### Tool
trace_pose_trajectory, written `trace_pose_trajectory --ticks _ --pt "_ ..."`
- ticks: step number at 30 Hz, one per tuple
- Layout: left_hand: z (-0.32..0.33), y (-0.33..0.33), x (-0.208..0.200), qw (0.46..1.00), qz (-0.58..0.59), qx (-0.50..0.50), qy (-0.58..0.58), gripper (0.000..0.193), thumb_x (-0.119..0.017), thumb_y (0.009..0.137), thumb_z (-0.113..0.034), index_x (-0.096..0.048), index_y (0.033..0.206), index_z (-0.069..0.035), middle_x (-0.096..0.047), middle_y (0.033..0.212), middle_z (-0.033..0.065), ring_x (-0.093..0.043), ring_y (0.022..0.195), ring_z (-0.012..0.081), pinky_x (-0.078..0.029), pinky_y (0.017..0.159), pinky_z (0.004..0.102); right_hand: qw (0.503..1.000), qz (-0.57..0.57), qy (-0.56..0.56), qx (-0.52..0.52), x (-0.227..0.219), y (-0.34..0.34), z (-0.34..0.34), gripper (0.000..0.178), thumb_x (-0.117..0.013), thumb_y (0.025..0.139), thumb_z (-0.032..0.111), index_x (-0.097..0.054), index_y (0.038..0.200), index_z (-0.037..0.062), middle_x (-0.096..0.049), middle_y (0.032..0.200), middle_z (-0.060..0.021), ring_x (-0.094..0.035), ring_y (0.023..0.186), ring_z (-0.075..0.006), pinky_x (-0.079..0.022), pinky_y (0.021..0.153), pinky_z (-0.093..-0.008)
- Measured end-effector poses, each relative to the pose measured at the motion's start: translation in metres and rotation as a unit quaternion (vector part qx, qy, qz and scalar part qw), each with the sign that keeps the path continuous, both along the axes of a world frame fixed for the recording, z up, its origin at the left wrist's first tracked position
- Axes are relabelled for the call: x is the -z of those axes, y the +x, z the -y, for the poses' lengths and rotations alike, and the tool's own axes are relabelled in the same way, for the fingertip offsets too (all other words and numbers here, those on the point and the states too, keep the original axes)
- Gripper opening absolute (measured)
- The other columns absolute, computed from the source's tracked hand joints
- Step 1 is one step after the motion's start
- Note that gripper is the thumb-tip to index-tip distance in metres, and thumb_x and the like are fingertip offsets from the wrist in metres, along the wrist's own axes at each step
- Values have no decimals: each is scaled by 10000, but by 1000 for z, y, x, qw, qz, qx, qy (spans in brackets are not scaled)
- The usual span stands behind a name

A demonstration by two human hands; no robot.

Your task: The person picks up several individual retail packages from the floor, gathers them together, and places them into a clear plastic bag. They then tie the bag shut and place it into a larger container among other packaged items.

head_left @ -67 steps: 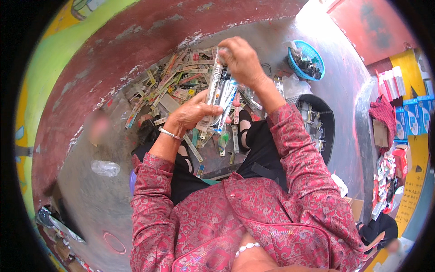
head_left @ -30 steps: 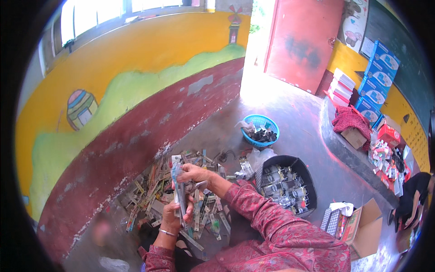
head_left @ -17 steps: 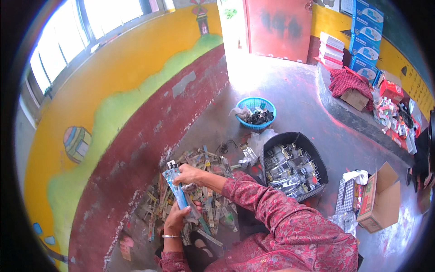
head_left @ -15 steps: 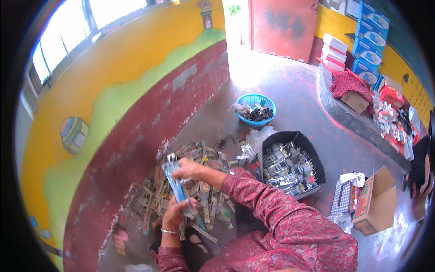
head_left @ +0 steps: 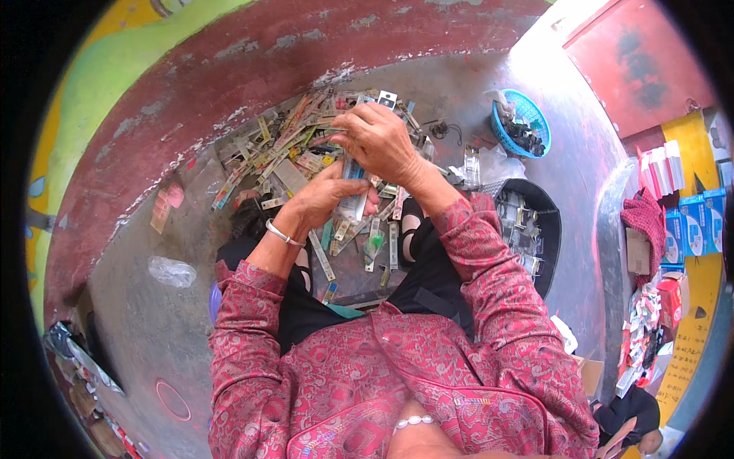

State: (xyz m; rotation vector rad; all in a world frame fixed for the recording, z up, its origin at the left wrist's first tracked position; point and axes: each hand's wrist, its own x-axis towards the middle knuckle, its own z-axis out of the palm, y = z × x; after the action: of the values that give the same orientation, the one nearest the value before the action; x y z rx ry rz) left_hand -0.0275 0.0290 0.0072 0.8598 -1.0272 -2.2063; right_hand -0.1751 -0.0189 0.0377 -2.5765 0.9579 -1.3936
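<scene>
Between my two hands is a long, narrow clear-and-blue plastic package (head_left: 351, 205). My left hand (head_left: 325, 196) is closed around its lower end, thumb across the front. Bent over its upper part, the fingers of my right hand (head_left: 378, 141) are closed on it and hide much of it. A white tab with a dark hole (head_left: 388, 99) shows just beyond my right hand; I cannot tell whether it belongs to the package. Under and beyond both hands spreads a pile of flat, narrow strips and packages (head_left: 290, 145) on the floor.
Right of my knee stands a black bin (head_left: 552, 229) with shiny metal-and-clear pieces. Farther off is a blue basket (head_left: 544, 115) of dark items. A crumpled clear bag (head_left: 171, 271) lies at left. Blue boxes (head_left: 692, 226) and loose goods line the ledge at right.
My view has swung left and downward, so my lap and both sleeves now show. My right hand has come closer to my left hand along the package, which both still hold.
</scene>
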Motion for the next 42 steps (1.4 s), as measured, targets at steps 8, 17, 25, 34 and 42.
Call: trace_pose_trajectory --ticks 8,17,25,34,42 --pt "-3 10 -12 999 -6 48 -1 292 -537 828 -96 -421 1082 -10 -606 758 114 -598 593 154 -502 531 260 935 140 56 322 -3 -67 58 150 -596 808 178 -624 830 32 -632 708 -109 -624 647 -243 -477 589 -339" --pt "-2 1 0 996 88 24 -25 253 -559 808 -90 -447 1022 -13 -596 726 94 -582 552 148 -476 511 252 996 -89 20 2 13 5 -1 115 -610 766 130 -615 868 78 -598 789 -110 -576 767 -279 -470 674 -343" --pt "0 14 -12 997 -62 -9 -42 407 -578 806 -122 -410 1154 6 -606 775 102 -599 614 142 -504 586 250 897 263 109 339 -5 -79 48 215 -612 803 223 -635 792 10 -626 761 -78 -577 624 -178 -456 589 -297" --pt "3 3 -11 995 -97 -6 -37 561 -573 823 -240 -365 1246 65 -615 943 167 -633 808 207 -522 727 298 713 329 616 -59 3 -38 21 180 -629 802 176 -615 857 5 -608 721 -47 -557 555 -91 -461 493 -230" --pt "9 13 0 996 -59 -61 -36 472 -543 851 -276 -440 1202 23 -588 1076 150 -610 924 230 -492 812 342 713 318 624 -17 -8 -37 16 170 -666 770 125 -617 838 -23 -634 745 -76 -596 600 -121 -482 526 -248"
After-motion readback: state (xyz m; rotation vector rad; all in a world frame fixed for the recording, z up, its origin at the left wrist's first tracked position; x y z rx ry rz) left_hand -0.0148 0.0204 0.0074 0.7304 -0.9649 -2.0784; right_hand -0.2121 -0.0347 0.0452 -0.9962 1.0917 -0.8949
